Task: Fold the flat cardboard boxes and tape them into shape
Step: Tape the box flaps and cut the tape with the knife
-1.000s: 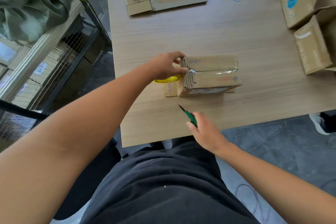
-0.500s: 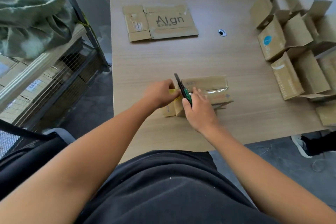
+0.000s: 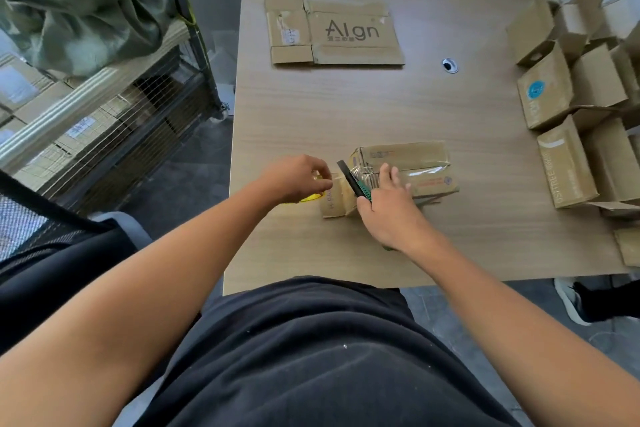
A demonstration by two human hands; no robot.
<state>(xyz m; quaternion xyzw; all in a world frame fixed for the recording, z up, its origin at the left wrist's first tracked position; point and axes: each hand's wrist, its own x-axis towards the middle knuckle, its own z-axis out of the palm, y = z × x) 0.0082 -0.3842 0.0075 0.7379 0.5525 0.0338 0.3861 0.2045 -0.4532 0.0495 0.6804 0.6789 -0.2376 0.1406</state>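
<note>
Box (image 3: 415, 166) sat on the tabletop (image 3: 346, 107); it looked light and stiff, best held across its top. Right hand (image 3: 391, 215) gripped a knife (image 3: 349, 177) at its left end; left hand (image 3: 298, 180), just left, seemingly held the tape (image 3: 311, 198).

Your folded brown box (image 3: 408, 166) sits at frame centre with glossy clear tape (image 3: 426, 172) stretched across its top, while a flat "Algn" carton (image 3: 332, 31) lies unfolded in the upper centre.
</note>
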